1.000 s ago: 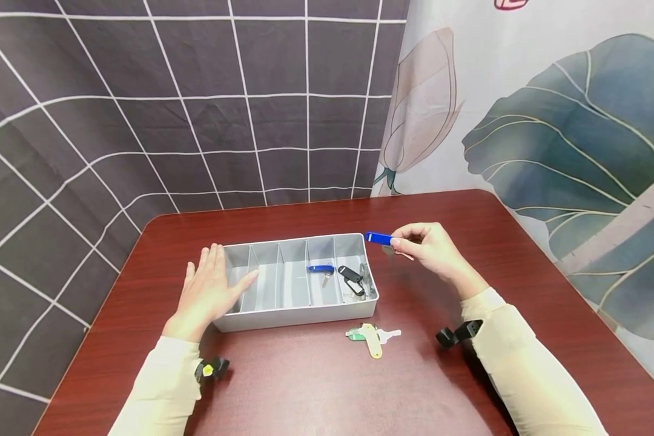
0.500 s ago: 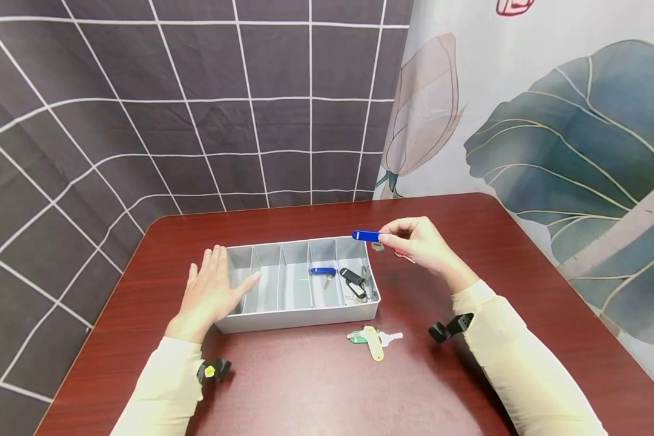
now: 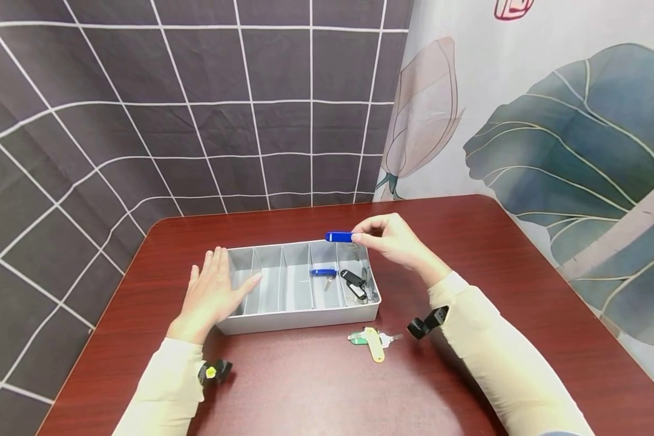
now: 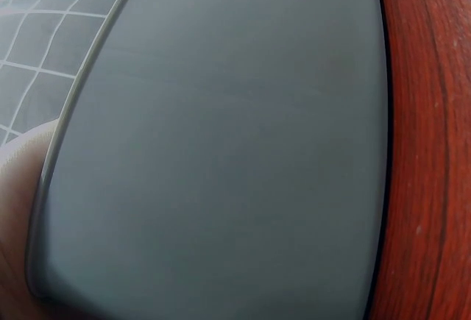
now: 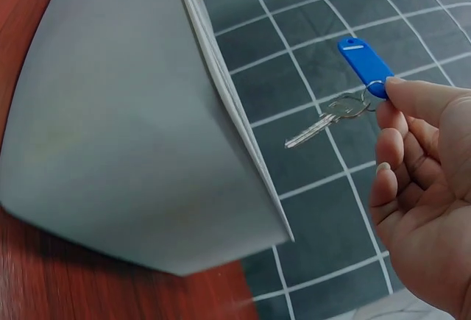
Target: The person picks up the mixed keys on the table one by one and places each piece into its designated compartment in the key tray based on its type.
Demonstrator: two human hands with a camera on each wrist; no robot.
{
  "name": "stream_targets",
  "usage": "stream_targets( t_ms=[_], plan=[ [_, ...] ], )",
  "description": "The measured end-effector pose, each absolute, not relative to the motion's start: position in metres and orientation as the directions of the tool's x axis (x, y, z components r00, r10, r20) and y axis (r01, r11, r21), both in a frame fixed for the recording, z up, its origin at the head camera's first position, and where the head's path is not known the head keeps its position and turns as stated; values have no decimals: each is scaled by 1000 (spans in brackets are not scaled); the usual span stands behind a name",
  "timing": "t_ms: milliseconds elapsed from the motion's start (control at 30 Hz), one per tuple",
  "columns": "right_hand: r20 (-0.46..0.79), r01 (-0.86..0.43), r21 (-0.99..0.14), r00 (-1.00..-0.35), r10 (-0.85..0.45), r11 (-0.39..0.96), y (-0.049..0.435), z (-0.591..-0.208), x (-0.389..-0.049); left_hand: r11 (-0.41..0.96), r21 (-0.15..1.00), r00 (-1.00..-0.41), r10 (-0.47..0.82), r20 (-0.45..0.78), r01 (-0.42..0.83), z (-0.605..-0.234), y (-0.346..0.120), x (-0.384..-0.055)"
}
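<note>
My right hand (image 3: pixel 395 242) pinches a blue key tag (image 3: pixel 340 237) between thumb and fingers, over the back right of a grey divided tray (image 3: pixel 300 317). A metal key (image 5: pixel 324 127) hangs from the tag's ring in the right wrist view. A second blue key tag (image 3: pixel 324 272) with a key lies in the compartment second from the right. Black key tags (image 3: pixel 352 278) with keys lie in the rightmost compartment. My left hand (image 3: pixel 209 297) rests on the tray's left end, fingers straight and thumb over the rim.
In front of the tray's right part, a yellow key tag (image 3: pixel 375 345), a green key tag (image 3: pixel 358 340) and their keys lie in a small pile on the red-brown table (image 3: pixel 305 387). A dark gridded cloth (image 3: pixel 278 121) hangs behind.
My right hand has moved left with the blue key tag, from beside the tray to above its back right. The red piece seen at that hand earlier is out of sight. My left hand stays put.
</note>
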State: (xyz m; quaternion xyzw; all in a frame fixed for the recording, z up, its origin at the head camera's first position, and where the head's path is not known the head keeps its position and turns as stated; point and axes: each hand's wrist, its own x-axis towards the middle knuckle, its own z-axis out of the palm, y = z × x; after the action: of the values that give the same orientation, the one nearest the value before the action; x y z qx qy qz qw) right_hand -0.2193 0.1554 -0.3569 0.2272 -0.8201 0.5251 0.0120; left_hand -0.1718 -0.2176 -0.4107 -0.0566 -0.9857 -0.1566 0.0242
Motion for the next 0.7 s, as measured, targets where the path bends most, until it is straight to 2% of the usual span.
stream_targets(
  t_ms=[300,700],
  plan=[
    [257,-389,-878,-876,-409,280,132,-359,-223,946,298,-991,107,77,125,-412,-218,-173],
    [203,-353,-881,-883,-423,315,119,-370,-223,945,303,-992,105,75,123,-412,-218,-173]
  ],
)
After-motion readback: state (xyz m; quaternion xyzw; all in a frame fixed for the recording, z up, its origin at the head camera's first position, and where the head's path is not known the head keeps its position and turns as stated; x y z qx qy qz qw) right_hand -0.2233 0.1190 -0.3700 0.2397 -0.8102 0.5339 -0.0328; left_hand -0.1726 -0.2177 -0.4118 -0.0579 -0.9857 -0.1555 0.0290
